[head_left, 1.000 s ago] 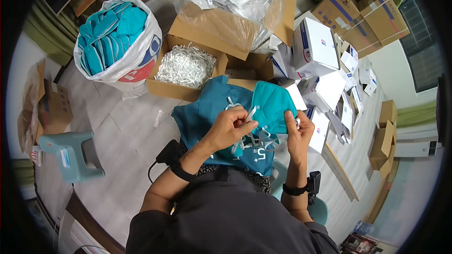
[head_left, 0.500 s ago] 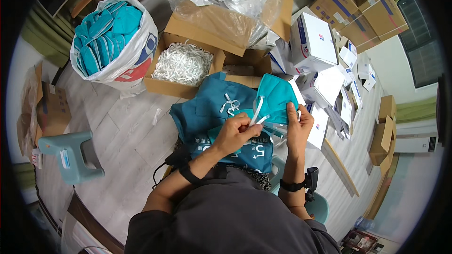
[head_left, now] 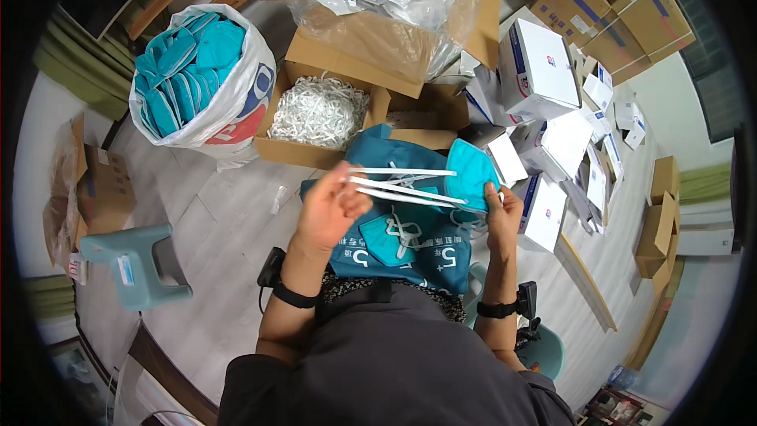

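Observation:
My right hand (head_left: 503,211) grips a teal face mask (head_left: 471,175) by its lower right edge, in front of me. White elastic straps (head_left: 406,183) run from the mask out to the left, stretched taut. Their far ends are pinched in my left hand (head_left: 333,203), whose fingers are slightly blurred. Below the straps, a second teal mask (head_left: 386,238) with loose white straps lies on a dark teal cloth (head_left: 430,248) spread over my lap. The cloth bears white print.
A white sack (head_left: 260,91) full of teal masks stands at the far left. Beside it, a carton (head_left: 296,154) holds white straps; behind is a larger carton (head_left: 359,51) of silvery packets. White boxes (head_left: 544,71) pile up at right. A teal stool (head_left: 138,264) stands at left.
My left hand has moved left and up, drawing the straps out long from the mask. The second mask on the cloth is now uncovered. My right hand still holds the mask, slightly lower.

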### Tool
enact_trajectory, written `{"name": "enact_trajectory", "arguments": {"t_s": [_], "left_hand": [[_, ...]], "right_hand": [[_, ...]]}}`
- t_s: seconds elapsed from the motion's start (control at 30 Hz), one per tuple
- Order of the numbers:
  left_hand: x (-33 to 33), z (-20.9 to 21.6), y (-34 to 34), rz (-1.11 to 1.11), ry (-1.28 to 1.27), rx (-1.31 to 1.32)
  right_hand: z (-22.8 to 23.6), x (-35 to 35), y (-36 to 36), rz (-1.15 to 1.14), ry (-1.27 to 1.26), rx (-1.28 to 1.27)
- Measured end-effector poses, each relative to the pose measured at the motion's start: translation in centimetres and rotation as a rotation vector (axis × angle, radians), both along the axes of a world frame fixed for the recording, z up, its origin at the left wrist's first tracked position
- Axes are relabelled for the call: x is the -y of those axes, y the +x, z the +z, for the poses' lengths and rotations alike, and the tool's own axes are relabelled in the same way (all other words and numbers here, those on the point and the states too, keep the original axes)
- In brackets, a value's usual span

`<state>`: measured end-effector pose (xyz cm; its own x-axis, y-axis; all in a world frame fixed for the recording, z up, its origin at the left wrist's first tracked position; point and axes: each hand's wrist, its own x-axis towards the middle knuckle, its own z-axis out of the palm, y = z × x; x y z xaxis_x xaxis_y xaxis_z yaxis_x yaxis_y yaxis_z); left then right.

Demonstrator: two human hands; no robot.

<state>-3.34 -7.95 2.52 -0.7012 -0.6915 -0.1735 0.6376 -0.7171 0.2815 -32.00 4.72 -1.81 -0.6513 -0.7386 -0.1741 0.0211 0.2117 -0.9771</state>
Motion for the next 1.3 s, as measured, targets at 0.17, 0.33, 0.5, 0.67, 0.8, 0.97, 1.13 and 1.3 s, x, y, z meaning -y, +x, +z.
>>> {"name": "enact_trajectory", "arguments": {"t_s": [0.17,0.33,0.5,0.67,0.8,0.97,1.13,1.3], "left_hand": [[-1.9,-1.8,-2.0,-0.300,-0.228,0.544],[-2.8,-1.1,-3.0,-0.407,-0.252,0.586],[-3.4,-0.7,-3.3,-0.454,-0.411,0.645],[-4.6,-0.8,-3.4,-0.404,-0.660,0.792],[-4.9,-0.3,-3.3,-0.466,-0.628,0.635],[-4.9,0.5,-2.9,-0.463,-0.420,0.480],[-5.0,-1.1,-0.1,-0.537,-0.340,0.431],[-5.0,-2.2,-1.4,-0.548,-0.249,0.273]], "right_hand": [[1.9,1.1,3.2,0.089,0.323,-0.919],[5.6,2.7,8.8,0.543,-0.223,-0.118],[5.2,2.3,8.3,0.693,-0.021,-0.008],[6.5,1.5,8.1,0.830,0.154,-0.426],[4.7,-0.4,8.3,0.607,0.014,0.171],[4.4,-0.8,5.1,0.218,-0.276,1.281],[5.7,-1.9,-0.5,0.001,-0.636,1.224],[6.7,-2.3,4.1,0.356,-0.246,0.172]]}}
